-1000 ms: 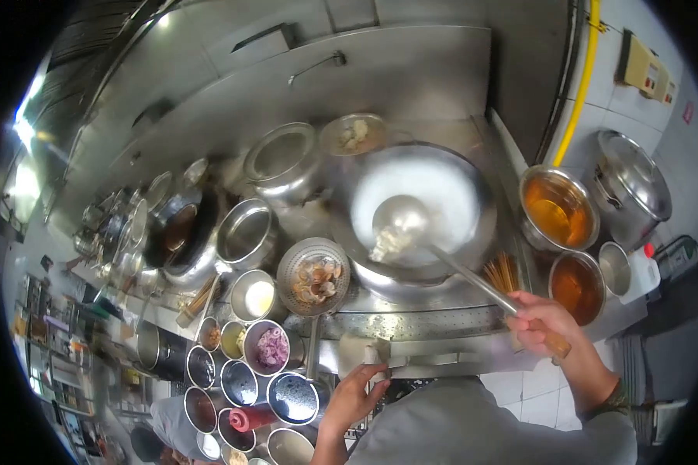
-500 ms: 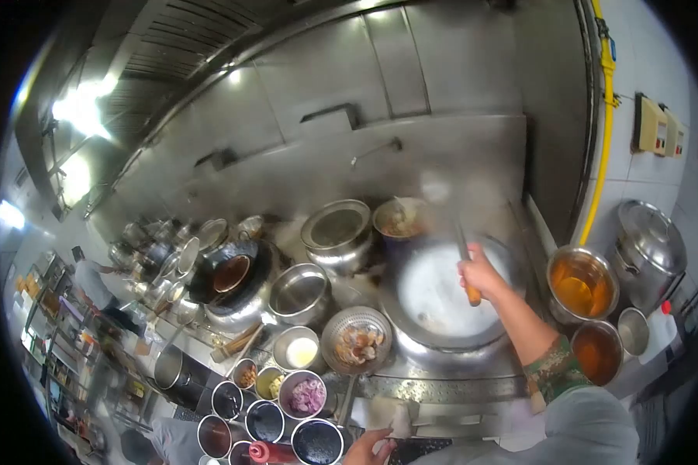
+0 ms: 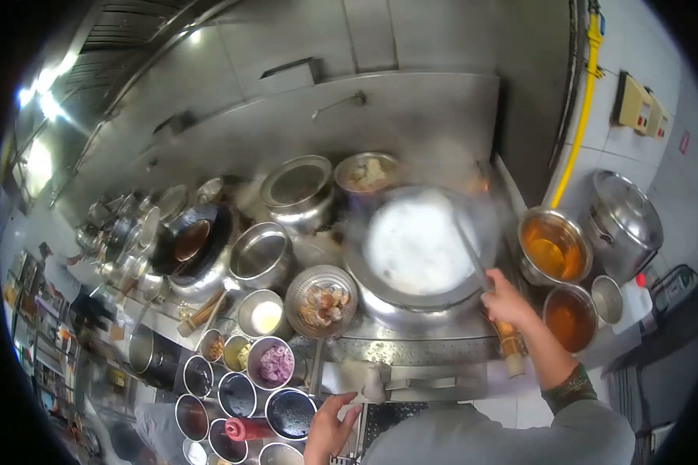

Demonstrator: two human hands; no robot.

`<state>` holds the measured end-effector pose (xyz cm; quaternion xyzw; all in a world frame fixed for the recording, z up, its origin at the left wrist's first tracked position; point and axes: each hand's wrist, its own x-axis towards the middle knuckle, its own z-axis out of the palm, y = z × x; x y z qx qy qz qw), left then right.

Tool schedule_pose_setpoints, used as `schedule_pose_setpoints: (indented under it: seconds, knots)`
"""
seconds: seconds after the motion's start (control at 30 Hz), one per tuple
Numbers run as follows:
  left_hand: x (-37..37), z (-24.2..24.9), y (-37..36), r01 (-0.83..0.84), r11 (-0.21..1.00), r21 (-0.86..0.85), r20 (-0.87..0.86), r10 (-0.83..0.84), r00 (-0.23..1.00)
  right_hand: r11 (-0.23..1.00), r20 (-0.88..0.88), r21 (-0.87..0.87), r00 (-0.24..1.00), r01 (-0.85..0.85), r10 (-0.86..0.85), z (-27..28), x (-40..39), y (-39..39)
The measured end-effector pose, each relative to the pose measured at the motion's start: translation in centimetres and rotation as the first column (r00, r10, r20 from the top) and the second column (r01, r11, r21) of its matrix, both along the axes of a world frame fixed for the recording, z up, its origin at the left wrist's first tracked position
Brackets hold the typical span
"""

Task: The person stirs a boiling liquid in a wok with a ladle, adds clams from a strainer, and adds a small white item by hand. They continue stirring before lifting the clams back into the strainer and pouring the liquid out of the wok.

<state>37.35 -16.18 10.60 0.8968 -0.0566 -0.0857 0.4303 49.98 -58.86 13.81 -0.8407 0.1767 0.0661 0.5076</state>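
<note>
My right hand [image 3: 508, 300] grips the wooden handle of a long metal ladle [image 3: 471, 246]. The ladle's shaft slants down into white, foamy liquid [image 3: 419, 244] in a large wok [image 3: 399, 298]; its head is hidden there. Steam rises around the wok. Low in the view, my left hand [image 3: 331, 430] is held with fingers apart and nothing in it, close to a pot of dark liquid [image 3: 291, 413] and a red squeeze bottle [image 3: 248, 428]. Left of the wok sits a perforated strainer [image 3: 322, 302] with brownish food pieces.
A pot of orange liquid [image 3: 554, 244] and a lidded steel pot [image 3: 627, 221] stand at the right. Several seasoning pots, one with chopped purple onion [image 3: 275, 364], line the lower left. A second wok [image 3: 190, 240] is farther left. A person [image 3: 63, 279] stands at the far left.
My right hand has come down and toward me, and the ladle head has gone from above the wok into the white liquid. My left hand shows more. The view has shifted.
</note>
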Motion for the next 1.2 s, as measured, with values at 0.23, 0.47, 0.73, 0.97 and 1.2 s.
schedule_pose_setpoints:
  seconds: [0.23,0.47,0.73,0.97,1.2]
  knots:
    - [2.4,1.0,-3.4,0.206,0.978,0.02,0.017,-0.207,0.978,0.413,-0.126,0.904,0.992,0.109,0.016,-3.7,-3.2,-1.5]
    - [2.0,0.8,-4.2,0.249,0.968,0.042,0.015,-0.25,0.968,0.5,-0.062,0.865,0.997,0.027,0.053,-4.4,-6.9,-0.9]
    - [1.5,0.8,-3.2,0.205,0.979,0.015,0.0,-0.205,0.979,0.776,-0.042,0.628,0.992,-0.064,0.115,-3.9,-6.9,-0.3]
    - [1.7,1.0,-2.8,0.173,0.985,0.015,0.009,-0.173,0.985,0.886,-0.042,0.455,0.992,-0.086,0.118,-5.2,-7.0,0.2]
    - [2.4,0.0,-2.9,0.195,0.981,0.005,0.014,-0.195,0.981,0.92,0.009,0.388,0.998,-0.058,0.059,-6.3,-7.6,1.9]
